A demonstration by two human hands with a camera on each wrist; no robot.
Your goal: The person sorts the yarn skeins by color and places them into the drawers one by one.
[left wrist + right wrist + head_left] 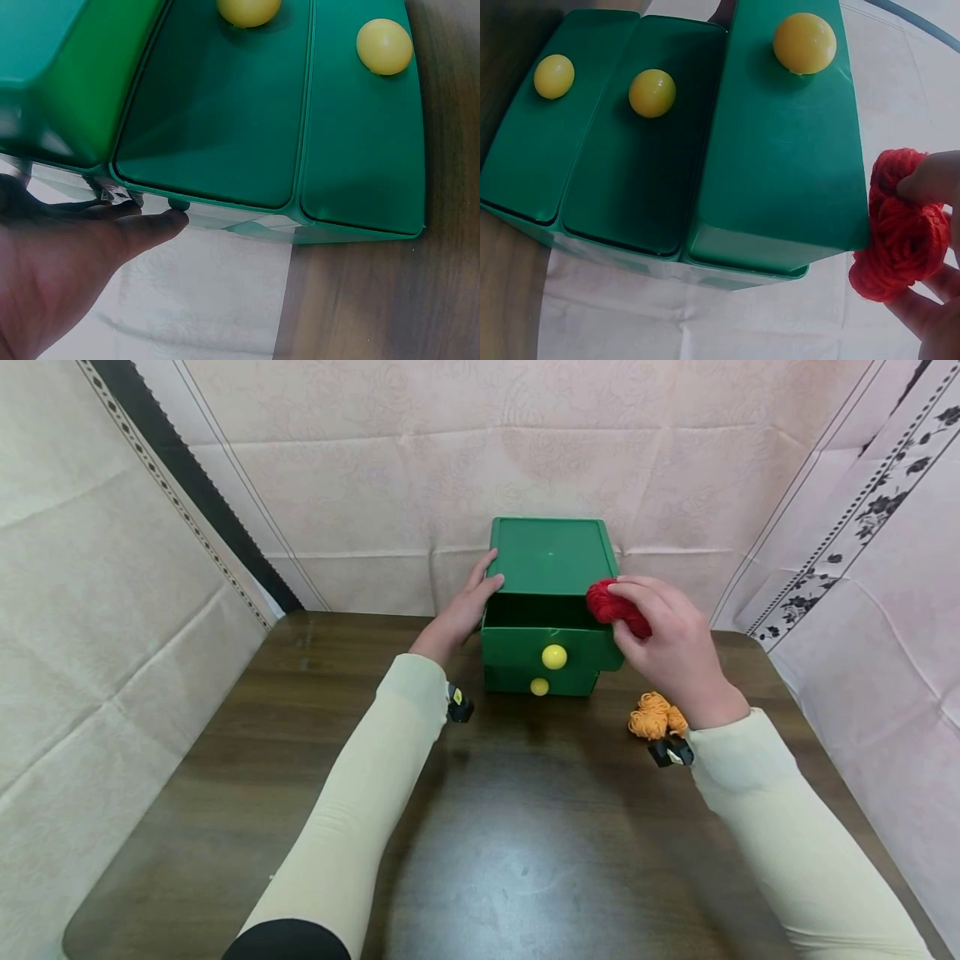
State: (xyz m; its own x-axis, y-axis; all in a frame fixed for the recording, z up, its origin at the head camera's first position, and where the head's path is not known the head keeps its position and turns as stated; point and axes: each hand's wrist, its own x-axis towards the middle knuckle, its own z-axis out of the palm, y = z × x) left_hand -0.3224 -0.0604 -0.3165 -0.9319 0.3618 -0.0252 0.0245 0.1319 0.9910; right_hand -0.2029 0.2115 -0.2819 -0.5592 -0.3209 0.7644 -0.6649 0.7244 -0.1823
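A green drawer cabinet (553,552) with yellow knobs stands at the back of the table. Its top drawer (517,643) is pulled out toward me, and the two drawers below are closed. My left hand (467,607) rests against the cabinet's left side, fingers extended; in the left wrist view its thumb lies along that side. My right hand (667,631) pinches a bundle of red yarn (611,604) at the right rim of the drawer. From the right wrist camera, the red yarn (900,236) hangs between thumb and fingers beside the drawer's front corner.
Orange yarn (651,717) lies on the dark wooden table (480,827) below my right hand, partly behind the wrist. Pale patterned cloth (420,468) hangs behind the table and at both sides. Each wrist carries a small black camera (459,704).
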